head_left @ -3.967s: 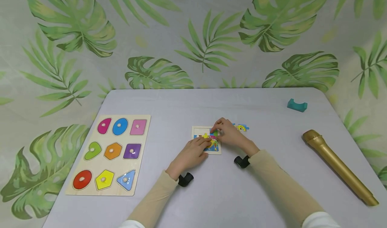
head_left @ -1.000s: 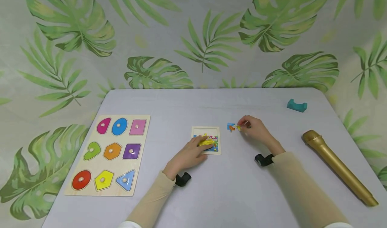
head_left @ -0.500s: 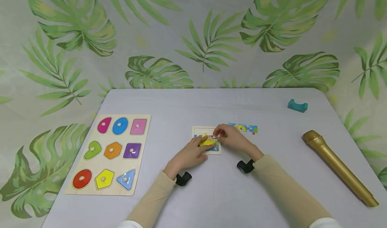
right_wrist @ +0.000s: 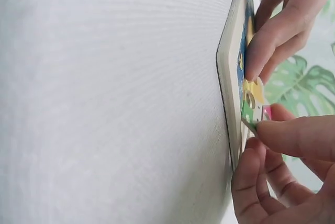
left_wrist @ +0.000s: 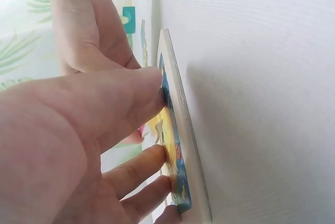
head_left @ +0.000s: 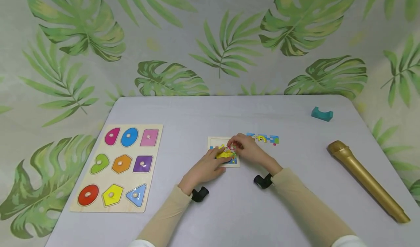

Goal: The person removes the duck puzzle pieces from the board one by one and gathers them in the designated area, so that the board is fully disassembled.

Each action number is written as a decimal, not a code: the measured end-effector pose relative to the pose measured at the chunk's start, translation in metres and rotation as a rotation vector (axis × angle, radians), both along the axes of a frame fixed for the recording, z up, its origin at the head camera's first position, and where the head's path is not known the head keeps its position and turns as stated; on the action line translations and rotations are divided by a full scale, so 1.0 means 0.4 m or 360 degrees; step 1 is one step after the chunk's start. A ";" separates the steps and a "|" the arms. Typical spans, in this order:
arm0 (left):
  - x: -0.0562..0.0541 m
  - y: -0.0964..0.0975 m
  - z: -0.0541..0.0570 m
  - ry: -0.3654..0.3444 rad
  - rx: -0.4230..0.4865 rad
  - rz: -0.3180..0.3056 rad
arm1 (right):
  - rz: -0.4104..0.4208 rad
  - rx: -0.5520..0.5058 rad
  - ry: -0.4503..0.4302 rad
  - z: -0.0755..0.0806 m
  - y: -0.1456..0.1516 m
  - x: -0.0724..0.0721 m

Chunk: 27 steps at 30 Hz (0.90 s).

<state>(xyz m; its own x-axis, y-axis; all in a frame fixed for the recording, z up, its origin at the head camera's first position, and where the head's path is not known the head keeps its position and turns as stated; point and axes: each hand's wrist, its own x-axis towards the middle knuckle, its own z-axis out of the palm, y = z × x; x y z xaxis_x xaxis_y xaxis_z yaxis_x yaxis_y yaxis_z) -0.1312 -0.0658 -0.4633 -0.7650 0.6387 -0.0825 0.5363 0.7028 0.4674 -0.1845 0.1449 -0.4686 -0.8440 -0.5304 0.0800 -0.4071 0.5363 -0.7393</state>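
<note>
A small jigsaw puzzle in a pale wooden frame [head_left: 238, 162] lies at the middle of the table, its far strip bare of pieces. My left hand [head_left: 205, 165] rests on it, fingers spread over the yellow and blue picture. At the frame's right side my right hand [head_left: 247, 148] pinches a puzzle piece [right_wrist: 250, 113] with green and pink on it between thumb and finger. That piece is tilted, one edge raised, in the right wrist view. Just right of the frame lie several loose puzzle pieces [head_left: 262, 138] in a row, partly behind the right hand.
A wooden shape board [head_left: 74, 203] with knobbed coloured shapes lies at the left. A gold microphone [head_left: 367, 181] lies along the right side, with a teal curved block [head_left: 322, 114] beyond it near the far edge. Leaf-patterned cloth [head_left: 226, 50] hangs behind the table.
My right hand set the green-and-blue piece down at the right end of the loose row. It then moved left to the frame and pinched another piece. The left hand has stayed on the puzzle.
</note>
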 end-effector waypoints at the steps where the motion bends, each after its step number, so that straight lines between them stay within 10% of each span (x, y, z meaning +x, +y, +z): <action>1: 0.000 0.000 0.000 -0.0003 0.0007 0.0000 | -0.0004 0.0006 -0.0004 0.000 0.000 0.001; 27: 0.006 -0.001 -0.004 -0.0026 0.0088 0.0030 | -0.0335 -0.0147 -0.0371 0.033 0.238 0.009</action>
